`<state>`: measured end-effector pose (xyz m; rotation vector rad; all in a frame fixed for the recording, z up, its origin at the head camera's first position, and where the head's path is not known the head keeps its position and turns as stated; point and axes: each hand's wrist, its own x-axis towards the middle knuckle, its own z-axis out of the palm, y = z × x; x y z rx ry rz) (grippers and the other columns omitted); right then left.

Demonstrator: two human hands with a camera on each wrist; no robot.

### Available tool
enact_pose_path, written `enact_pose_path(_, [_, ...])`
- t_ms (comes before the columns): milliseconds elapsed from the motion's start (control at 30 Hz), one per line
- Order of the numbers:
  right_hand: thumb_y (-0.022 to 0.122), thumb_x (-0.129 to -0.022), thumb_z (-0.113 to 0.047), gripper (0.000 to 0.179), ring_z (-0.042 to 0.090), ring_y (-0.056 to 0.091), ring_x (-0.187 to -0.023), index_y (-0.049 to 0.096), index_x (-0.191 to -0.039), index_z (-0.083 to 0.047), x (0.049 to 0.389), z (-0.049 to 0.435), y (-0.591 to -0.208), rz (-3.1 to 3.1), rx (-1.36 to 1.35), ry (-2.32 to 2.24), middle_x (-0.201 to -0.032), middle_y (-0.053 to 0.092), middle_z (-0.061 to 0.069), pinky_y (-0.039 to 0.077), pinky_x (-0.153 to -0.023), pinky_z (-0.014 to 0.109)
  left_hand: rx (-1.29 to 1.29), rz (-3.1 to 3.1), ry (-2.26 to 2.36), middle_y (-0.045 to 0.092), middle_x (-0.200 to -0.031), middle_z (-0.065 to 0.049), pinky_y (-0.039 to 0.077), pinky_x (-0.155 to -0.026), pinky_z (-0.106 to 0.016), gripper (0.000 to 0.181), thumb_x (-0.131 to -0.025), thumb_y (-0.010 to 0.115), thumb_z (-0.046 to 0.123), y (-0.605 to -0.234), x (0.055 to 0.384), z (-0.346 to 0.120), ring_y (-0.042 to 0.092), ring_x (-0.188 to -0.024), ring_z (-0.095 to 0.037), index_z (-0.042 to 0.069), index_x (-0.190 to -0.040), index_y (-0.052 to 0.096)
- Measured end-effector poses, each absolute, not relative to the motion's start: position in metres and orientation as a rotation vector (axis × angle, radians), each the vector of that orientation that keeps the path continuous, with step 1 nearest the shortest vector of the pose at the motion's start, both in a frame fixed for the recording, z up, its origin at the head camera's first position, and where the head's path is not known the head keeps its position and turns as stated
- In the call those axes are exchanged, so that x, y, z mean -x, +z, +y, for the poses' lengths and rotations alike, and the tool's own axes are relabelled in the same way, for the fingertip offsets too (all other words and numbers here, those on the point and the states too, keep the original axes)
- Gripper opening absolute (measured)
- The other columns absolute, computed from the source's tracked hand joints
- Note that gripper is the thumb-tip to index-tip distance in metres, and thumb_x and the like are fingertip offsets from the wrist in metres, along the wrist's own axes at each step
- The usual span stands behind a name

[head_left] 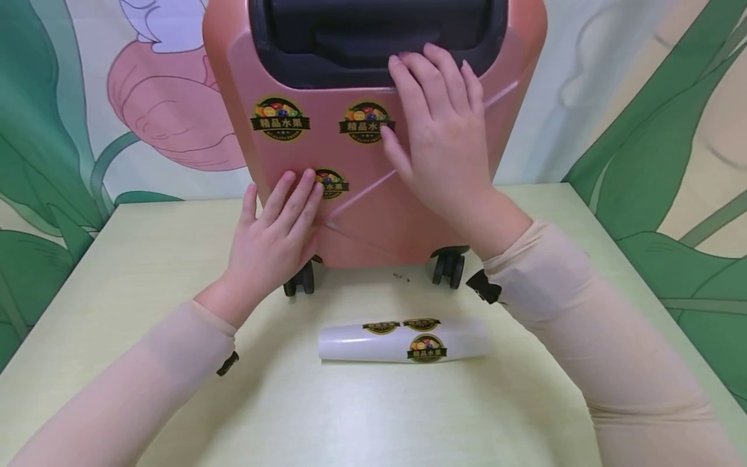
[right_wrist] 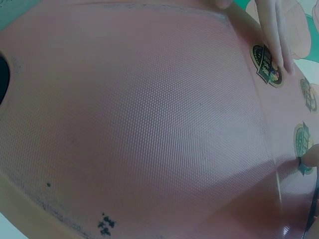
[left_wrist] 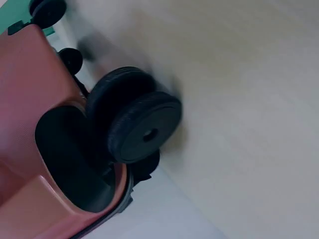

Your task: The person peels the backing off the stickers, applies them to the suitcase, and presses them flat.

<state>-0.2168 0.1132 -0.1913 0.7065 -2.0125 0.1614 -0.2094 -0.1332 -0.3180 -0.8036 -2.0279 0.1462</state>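
A pink suitcase [head_left: 385, 233] stands upright on its wheels, its front facing me. Three round fruit stickers are on it: one at upper left [head_left: 280, 122], one at upper middle [head_left: 363, 124] and a lower one [head_left: 335, 187]. My left hand [head_left: 271, 237] lies with straight fingers against the shell, fingertips over the lower sticker's left side. My right hand [head_left: 446, 139] rests higher up, fingertips on the black recessed panel [head_left: 350, 78] and thumb at the upper middle sticker's right edge. The right wrist view shows that thumb [right_wrist: 311, 157] beside its sticker. A black wheel [left_wrist: 147, 127] fills the left wrist view's middle.
On the pale table [head_left: 373, 415], in front of the suitcase, lies a rolled white sheet [head_left: 356, 344] bearing more such stickers. Small dark specks [head_left: 401, 277] lie between the front wheels. Behind hangs a painted leaf-and-flower backdrop [head_left: 175, 110].
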Motion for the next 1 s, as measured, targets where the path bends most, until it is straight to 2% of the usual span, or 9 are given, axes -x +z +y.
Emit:
enact_pose_path(233, [0.045,-0.094,-0.032,0.052,0.030,0.030,-0.131,0.044,-0.136,-0.002,0.218,0.111,-0.193,-2.003,-0.721,0.168,-0.135,0.046,0.015,0.012,-0.110,0.043,0.795,-2.046,0.116,0.013,-0.155,-0.005,0.016,-0.107,-0.054,0.059,-0.097,0.041,0.036,-0.323,0.214,-0.129,0.020,-0.139,-0.024,0.006,-0.146,0.029])
enact_pose_path(333, [0.045,-0.094,-0.032,0.052,0.029,0.030,-0.131,0.043,-0.136,-0.002,0.218,0.110,-0.192,-2.002,-0.723,0.163,-0.135,0.045,0.015,0.012,-0.110,0.043,0.819,-2.076,0.132,0.013,-0.155,-0.007,0.016,-0.107,-0.055,0.058,-0.098,0.035,0.037,-0.328,0.213,-0.131,0.020,-0.139,-0.025,0.005,-0.146,0.029])
enact_pose_path(533, [0.046,-0.094,-0.033,0.054,0.030,0.029,-0.132,0.042,-0.137,-0.001,0.217,0.111,-0.193,-2.020,-0.709,0.151,-0.136,0.044,0.016,0.011,-0.110,0.043,0.906,-2.123,0.168,0.026,-0.150,-0.013,0.017,-0.107,-0.056,0.061,-0.095,0.041,0.035,-0.334,0.210,-0.134,0.021,-0.138,-0.027,0.004,-0.146,0.027])
enact_pose_path(667, [0.046,-0.094,-0.032,0.054,0.030,0.029,-0.131,0.041,-0.138,-0.001,0.217,0.111,-0.192,-2.019,-0.706,0.146,-0.136,0.044,0.016,0.011,-0.110,0.043,0.946,-2.102,0.170,0.028,-0.150,-0.012,0.017,-0.106,-0.056,0.060,-0.096,0.042,0.035,-0.338,0.210,-0.136,0.023,-0.138,-0.026,0.003,-0.145,0.030])
enact_pose_path(867, [0.046,-0.094,-0.032,0.054,0.030,0.030,-0.131,0.041,-0.138,-0.001,0.217,0.113,-0.193,-2.015,-0.708,0.141,-0.136,0.044,0.016,0.011,-0.110,0.044,1.015,-2.060,0.204,0.029,-0.150,-0.010,0.018,-0.106,-0.056,0.070,-0.086,0.061,0.033,-0.340,0.210,-0.138,0.027,-0.137,-0.025,0.004,-0.144,0.033])
enact_pose_path(1000, [0.046,-0.094,-0.032,0.054,0.030,0.030,-0.131,0.041,-0.138,-0.001,0.217,0.113,-0.193,-2.005,-0.707,0.145,-0.136,0.044,0.016,0.011,-0.110,0.043,1.050,-2.047,0.239,0.027,-0.150,-0.010,0.018,-0.106,-0.056,0.073,-0.085,0.064,0.033,-0.336,0.209,-0.140,0.026,-0.137,-0.027,0.005,-0.145,0.032])
